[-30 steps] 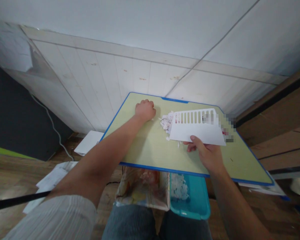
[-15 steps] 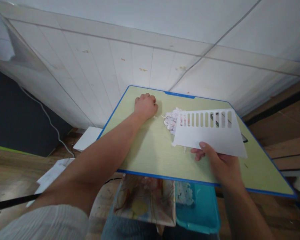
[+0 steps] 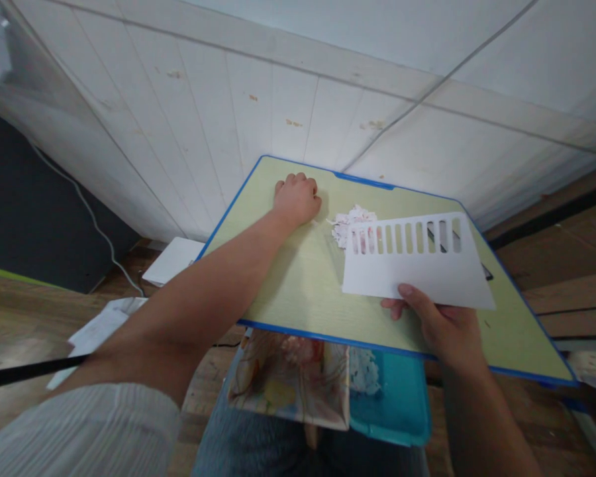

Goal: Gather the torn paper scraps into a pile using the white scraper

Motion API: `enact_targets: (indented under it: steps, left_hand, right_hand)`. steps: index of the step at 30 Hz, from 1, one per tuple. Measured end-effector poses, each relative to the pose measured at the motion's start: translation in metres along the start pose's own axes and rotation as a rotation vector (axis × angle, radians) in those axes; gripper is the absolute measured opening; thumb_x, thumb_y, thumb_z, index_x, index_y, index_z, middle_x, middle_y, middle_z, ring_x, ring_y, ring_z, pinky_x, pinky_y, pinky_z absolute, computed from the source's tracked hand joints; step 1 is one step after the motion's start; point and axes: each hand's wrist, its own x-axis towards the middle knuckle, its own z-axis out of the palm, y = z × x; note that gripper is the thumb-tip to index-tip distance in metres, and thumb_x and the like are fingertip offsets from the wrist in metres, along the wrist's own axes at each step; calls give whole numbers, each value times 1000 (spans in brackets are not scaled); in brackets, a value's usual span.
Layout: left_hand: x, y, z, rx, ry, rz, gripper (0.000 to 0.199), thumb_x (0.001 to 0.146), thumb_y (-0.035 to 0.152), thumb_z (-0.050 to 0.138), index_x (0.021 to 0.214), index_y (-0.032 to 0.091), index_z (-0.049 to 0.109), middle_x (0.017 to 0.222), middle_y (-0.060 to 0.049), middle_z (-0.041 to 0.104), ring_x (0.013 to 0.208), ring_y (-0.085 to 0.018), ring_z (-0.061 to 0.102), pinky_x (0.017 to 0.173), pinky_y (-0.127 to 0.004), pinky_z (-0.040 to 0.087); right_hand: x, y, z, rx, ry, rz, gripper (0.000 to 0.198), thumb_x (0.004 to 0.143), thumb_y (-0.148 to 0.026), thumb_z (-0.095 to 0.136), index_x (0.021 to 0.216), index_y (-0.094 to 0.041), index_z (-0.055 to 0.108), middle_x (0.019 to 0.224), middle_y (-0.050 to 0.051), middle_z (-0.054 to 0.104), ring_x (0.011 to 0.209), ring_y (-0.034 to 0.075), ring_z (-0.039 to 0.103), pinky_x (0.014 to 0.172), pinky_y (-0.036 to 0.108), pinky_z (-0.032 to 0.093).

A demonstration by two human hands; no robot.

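My right hand (image 3: 442, 321) grips the lower edge of a white card sheet (image 3: 412, 278), thumb on top and fingers beneath. A row of long rounded slots is cut along the sheet's far side. The sheet is raised over the right half of the small yellow-green table (image 3: 298, 285). A heap of small white and pinkish paper cut-outs (image 3: 350, 222) lies by the sheet's left end, partly covered by it. Left of the heap, my left hand (image 3: 298, 199) rests on the tabletop with curled fingers; whatever may be inside them is hidden.
Below the table's blue near edge are a patterned box (image 3: 288, 391) and a turquoise plastic bin (image 3: 392, 404) with white paper bits in it. A dark flat object (image 3: 487, 271) shows beside the sheet. A white panelled wall (image 3: 228, 99) stands behind the table.
Small bits hanging at the sheet's lower left edge no longer show, and that edge now looks clean. The sheet has shifted slightly in my right hand's grip. My left hand stays on the table.
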Motion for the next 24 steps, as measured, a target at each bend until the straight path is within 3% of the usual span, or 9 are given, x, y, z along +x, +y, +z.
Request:
enact_targets:
  steps: [8, 12, 15, 20, 24]
  left_hand:
    - [2, -1, 2, -28, 9, 10, 39, 109, 23, 64, 137, 22, 92, 159, -23, 79, 157, -46, 64, 135, -67, 51]
    - [1, 0, 1, -49, 6, 7, 39, 109, 21, 64, 137, 22, 92, 161, -23, 79, 159, -47, 63, 136, -68, 50]
    - [1, 1, 0, -58, 3, 2, 39, 109, 20, 65, 137, 21, 92, 161, -23, 78, 160, -47, 62, 137, -68, 49]
    - [1, 1, 0, -67, -3, -4, 40, 109, 21, 65, 139, 22, 91, 163, -23, 77, 161, -47, 61, 138, -67, 47]
    - [2, 1, 0, -37, -11, 2, 43, 111, 22, 63, 144, 21, 91, 164, -22, 77, 161, -46, 60, 137, -65, 48]
  right_hand:
    - [4, -2, 4, 1, 81, -4, 52, 109, -59, 89, 68, -27, 82, 72, 9, 84, 65, 27, 76, 80, 48, 73]
    - [7, -10, 8, 101, 167, 42, 45, 100, -60, 97, 75, -25, 84, 72, 9, 84, 54, 25, 70, 58, 42, 65]
    - [6, -14, 7, 117, 113, 36, 45, 99, -61, 99, 75, -26, 84, 70, 8, 84, 51, 24, 69, 56, 41, 64]
    - [0, -12, 0, -15, -41, -11, 62, 108, -66, 90, 61, -28, 79, 74, 11, 85, 70, 29, 81, 80, 46, 73]
    - [-2, -13, -3, 51, -138, 17, 54, 106, -62, 92, 67, -27, 83, 69, 9, 82, 62, 28, 77, 71, 44, 70]
